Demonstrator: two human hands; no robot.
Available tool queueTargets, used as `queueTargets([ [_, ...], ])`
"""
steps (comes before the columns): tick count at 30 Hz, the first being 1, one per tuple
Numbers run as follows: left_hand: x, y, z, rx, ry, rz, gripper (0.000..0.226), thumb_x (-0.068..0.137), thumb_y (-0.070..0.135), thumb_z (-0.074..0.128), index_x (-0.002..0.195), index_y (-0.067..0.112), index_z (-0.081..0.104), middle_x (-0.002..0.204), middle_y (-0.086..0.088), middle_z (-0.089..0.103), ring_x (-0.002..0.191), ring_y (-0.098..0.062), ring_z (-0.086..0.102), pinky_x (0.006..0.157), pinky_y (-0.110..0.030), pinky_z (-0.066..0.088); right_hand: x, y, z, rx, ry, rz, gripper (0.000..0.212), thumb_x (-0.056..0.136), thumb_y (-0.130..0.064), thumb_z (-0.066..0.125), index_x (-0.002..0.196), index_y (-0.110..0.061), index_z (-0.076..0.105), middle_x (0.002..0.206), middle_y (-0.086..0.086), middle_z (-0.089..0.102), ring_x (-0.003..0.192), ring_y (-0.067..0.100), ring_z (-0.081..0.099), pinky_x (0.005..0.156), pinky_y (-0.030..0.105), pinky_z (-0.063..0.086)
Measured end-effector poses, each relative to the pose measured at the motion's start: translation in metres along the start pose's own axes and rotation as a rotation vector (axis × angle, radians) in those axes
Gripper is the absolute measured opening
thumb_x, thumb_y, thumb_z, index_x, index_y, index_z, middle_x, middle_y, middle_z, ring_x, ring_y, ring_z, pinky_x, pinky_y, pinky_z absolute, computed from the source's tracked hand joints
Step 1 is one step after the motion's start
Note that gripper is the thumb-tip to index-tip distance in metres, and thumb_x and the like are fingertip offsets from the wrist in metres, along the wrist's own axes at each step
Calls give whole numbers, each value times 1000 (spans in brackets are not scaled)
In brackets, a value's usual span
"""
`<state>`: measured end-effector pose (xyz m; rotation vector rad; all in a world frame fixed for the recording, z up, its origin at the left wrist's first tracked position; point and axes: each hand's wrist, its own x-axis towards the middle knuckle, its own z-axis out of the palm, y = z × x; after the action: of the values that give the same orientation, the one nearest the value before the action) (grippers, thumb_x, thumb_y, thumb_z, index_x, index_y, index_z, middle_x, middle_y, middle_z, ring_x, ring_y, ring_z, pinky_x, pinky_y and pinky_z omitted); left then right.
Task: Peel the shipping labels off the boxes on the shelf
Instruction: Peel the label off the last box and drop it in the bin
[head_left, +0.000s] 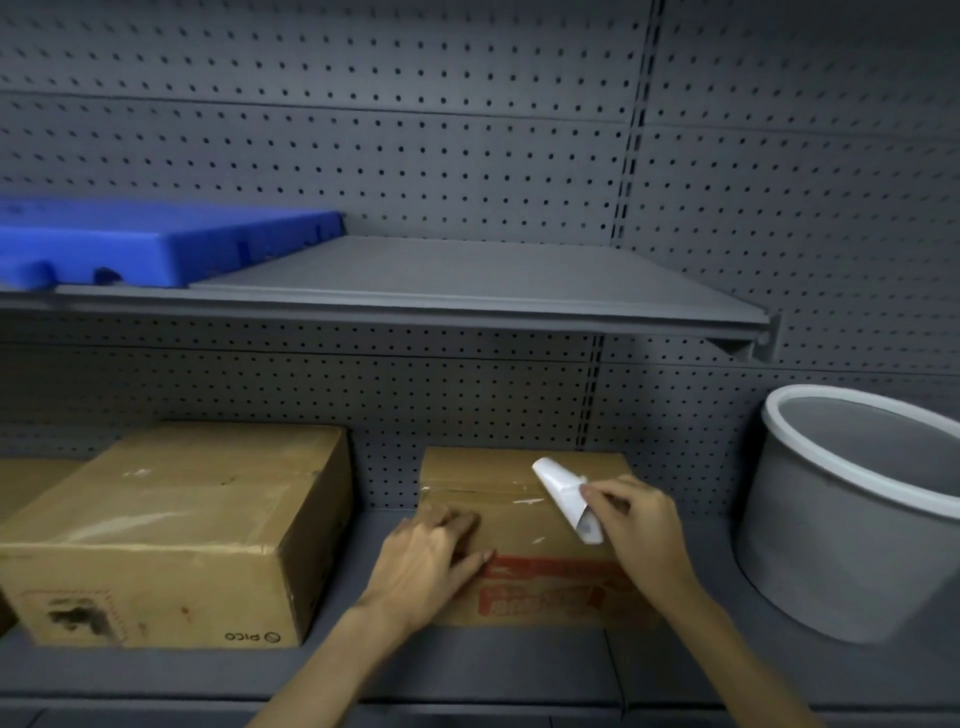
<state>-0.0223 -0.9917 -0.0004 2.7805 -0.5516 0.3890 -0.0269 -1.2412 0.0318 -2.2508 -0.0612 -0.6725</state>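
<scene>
A small cardboard box (524, 525) with red print on its front stands on the lower shelf (519, 670). My left hand (431, 556) lies flat on its top left corner, fingers over the edge. My right hand (636, 519) pinches a curled white shipping label (563, 496) above the box's top right; the label looks lifted off the cardboard, with small white scraps left near the tape. A larger cardboard box (171, 525) stands to the left, with no white label visible on its top.
A grey bucket (852, 519) with a white rim stands on the shelf at the right. A blue plastic slab (156, 241) lies on the upper shelf (467, 291) at the left. Perforated grey panels form the back wall. Another box's edge (26, 483) shows at far left.
</scene>
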Motion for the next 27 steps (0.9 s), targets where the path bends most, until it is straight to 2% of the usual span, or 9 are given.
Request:
queueTargets([
  [3,0,16,-16,-52,39,-17,63,92,64,40,146,34,30,135,10,42,124,-12,45,96,-34,46,-5,-9,3,80,-47,15,12,87,-24,68,85,-18,77,80,-9,70,71,4,64,65,33,53],
  [8,-2,38,-29,-30,132,80,82,88,65,46,153,35,6,132,10,34,120,-10,39,81,-32,50,-14,-28,1,126,-120,-2,29,91,-25,63,69,-10,71,72,1,67,70,9,60,59,23,42],
  [10,-1,43,-32,10,151,113,87,87,65,46,154,31,2,133,9,34,119,-11,40,76,-32,51,-16,-34,2,149,-153,-34,34,91,-25,62,63,-7,65,67,3,62,64,12,58,59,27,40],
  [12,-2,44,-33,53,158,118,85,87,67,46,154,26,12,134,6,37,118,-12,44,75,-31,52,-18,-37,6,175,-210,-73,36,92,-27,61,62,-7,61,66,7,57,61,16,54,59,33,39],
  [14,-2,41,-29,92,159,113,77,86,69,46,147,24,32,131,4,43,115,-14,49,73,-31,51,-20,-41,7,178,-256,-99,33,93,-28,60,63,-15,62,67,2,57,61,12,54,58,33,40],
  [18,-1,29,-23,147,265,146,47,85,62,46,111,26,63,99,9,57,87,-11,61,52,-25,47,-23,-45,5,-16,-307,-148,37,96,-42,48,67,-21,61,69,-3,57,63,11,54,59,37,42],
  [21,-2,26,-23,151,340,185,38,84,57,45,83,24,64,83,10,58,74,-11,61,43,-25,41,-24,-50,3,-9,-358,-165,45,96,-46,42,57,-24,47,62,-4,51,61,13,51,60,40,41],
  [25,-5,29,-25,128,344,143,57,77,77,46,79,23,63,80,9,61,71,-9,59,45,-25,44,-26,-59,8,93,-391,-180,46,98,-38,48,59,-13,51,62,2,51,60,9,49,59,26,36],
  [27,-6,32,-26,88,315,107,60,77,79,42,81,22,63,82,9,61,73,-9,59,49,-25,45,-28,-63,12,132,-438,-180,45,98,-36,48,62,-10,54,66,4,53,62,9,49,60,23,35],
])
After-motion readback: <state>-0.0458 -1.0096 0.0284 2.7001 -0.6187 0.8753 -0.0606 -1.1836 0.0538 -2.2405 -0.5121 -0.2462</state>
